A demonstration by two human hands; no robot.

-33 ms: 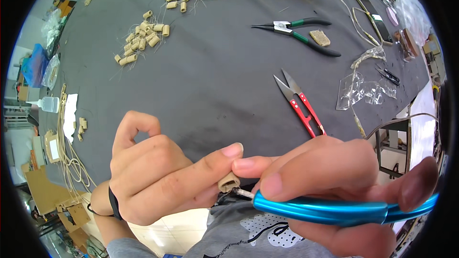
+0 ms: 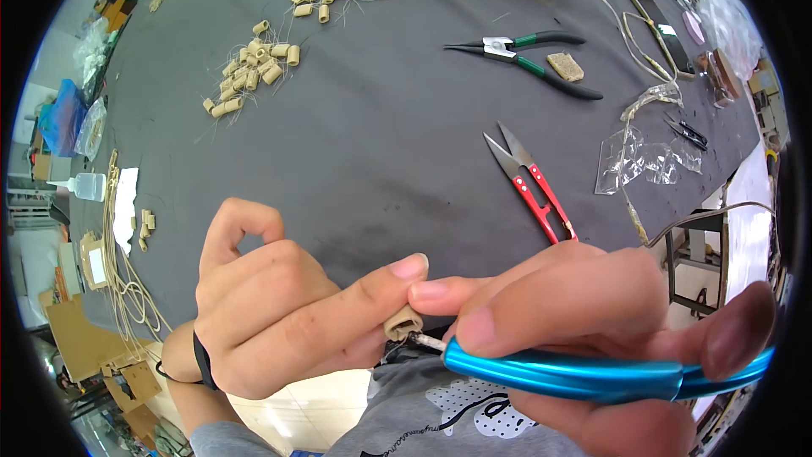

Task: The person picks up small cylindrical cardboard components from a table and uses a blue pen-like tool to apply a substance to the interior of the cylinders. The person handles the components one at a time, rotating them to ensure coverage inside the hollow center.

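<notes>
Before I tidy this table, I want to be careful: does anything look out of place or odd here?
Possibly one thing: a lone tan block lies between the open handles of the pliers, away from the two piles of tan pieces.

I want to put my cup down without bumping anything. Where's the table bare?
The widest bare tabletop lies between the smaller heap of tan tubes, the red-handled snips and the left hand. A smaller patch lies between that heap and the white strip. Crowded: the right edge, with phone and clear plastic.
</notes>
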